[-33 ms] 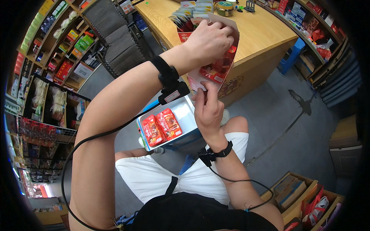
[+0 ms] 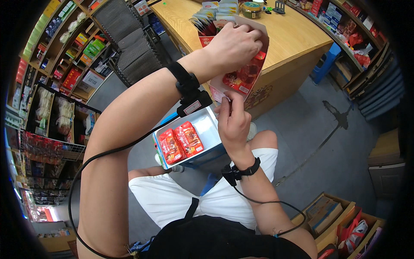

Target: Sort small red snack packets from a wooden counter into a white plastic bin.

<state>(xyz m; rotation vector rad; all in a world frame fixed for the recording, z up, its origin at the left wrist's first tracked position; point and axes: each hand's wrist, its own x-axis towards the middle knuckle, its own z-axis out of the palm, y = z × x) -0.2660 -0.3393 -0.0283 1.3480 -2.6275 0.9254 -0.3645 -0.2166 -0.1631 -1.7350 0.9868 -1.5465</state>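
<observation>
An open cardboard box [image 2: 260, 35], white inside, is tilted at the table's near edge with red packets [image 2: 243, 78] in it. My left hand [image 2: 236, 46] reaches over the box, fingers curled down inside; what they hold, if anything, is hidden. At the box's lower edge, my right hand [image 2: 234, 123] is closed, thumb and fingers pinching the cardboard. Below the hands, red snack packets [image 2: 188, 138] lie side by side in a white tray [image 2: 208, 127] on a blue stand between my legs.
The wooden table [image 2: 297, 36] carries a carton of upright sachets [image 2: 206, 25], a jar [image 2: 251, 10] and a small black stand. A dark folding chair [image 2: 129, 43] is at the left, a blue stool [image 2: 326, 64] at the right. Stocked shelves line both sides; cartons [image 2: 325, 213] sit lower right.
</observation>
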